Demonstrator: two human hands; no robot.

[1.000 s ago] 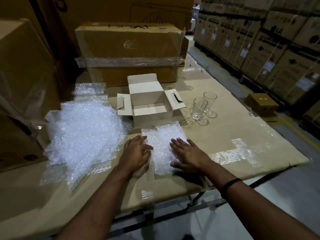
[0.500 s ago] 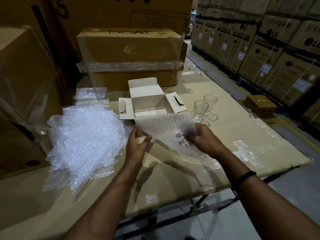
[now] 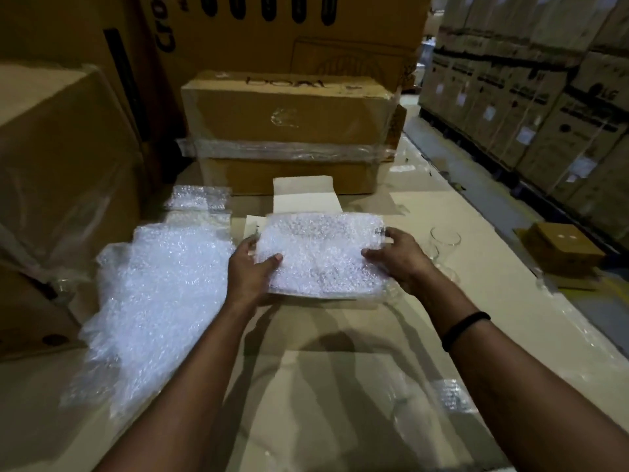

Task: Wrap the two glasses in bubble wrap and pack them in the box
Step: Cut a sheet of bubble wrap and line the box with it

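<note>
Between the two thumbs, a bubble wrap sheet is stretching flat, left hand and right hand pinching its edges; glasses are standing beside the right fingers, box just beyond.

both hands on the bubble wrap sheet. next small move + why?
Probably lay the bubble wrap sheet flat on the table, then free the right hand for a glass. Both it and the left hand hold the sheet aloft, and that glass stands unwrapped beside it.
</note>
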